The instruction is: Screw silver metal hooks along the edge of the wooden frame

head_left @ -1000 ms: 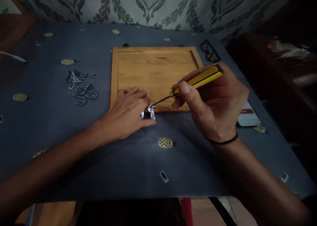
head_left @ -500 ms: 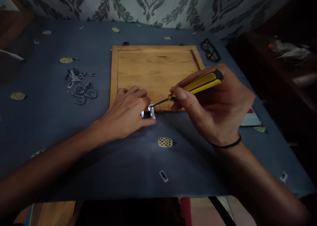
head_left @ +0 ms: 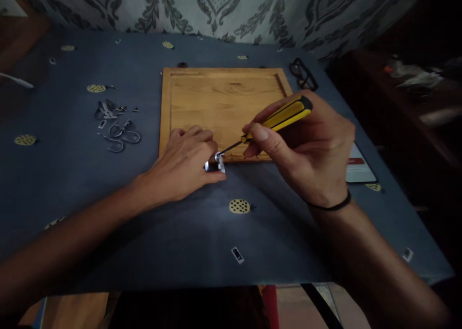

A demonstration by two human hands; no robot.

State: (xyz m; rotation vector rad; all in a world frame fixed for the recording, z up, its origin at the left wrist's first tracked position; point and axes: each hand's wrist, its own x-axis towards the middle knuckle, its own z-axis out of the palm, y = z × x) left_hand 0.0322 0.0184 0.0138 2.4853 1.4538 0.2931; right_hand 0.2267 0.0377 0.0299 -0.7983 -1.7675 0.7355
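A square wooden board [head_left: 224, 103] lies on the dark blue tablecloth [head_left: 144, 213]. My left hand [head_left: 184, 163] is closed on a small shiny metal bracket [head_left: 216, 165] pressed against the board's near edge. My right hand [head_left: 306, 148] grips a yellow-and-black screwdriver [head_left: 277, 120]. Its thin shaft slants down to the left and its tip rests on the bracket. A black band circles my right wrist.
Loose metal hooks and small fittings [head_left: 117, 124] lie left of the board. Black glasses [head_left: 303, 75] sit at the board's far right corner. A white card with a red mark [head_left: 359, 168] lies beyond my right hand. A patterned curtain hangs behind; the table edge runs along the bottom.
My right hand and the screwdriver have shifted slightly left and its handle sits a little lower. My left hand stays on the bracket.
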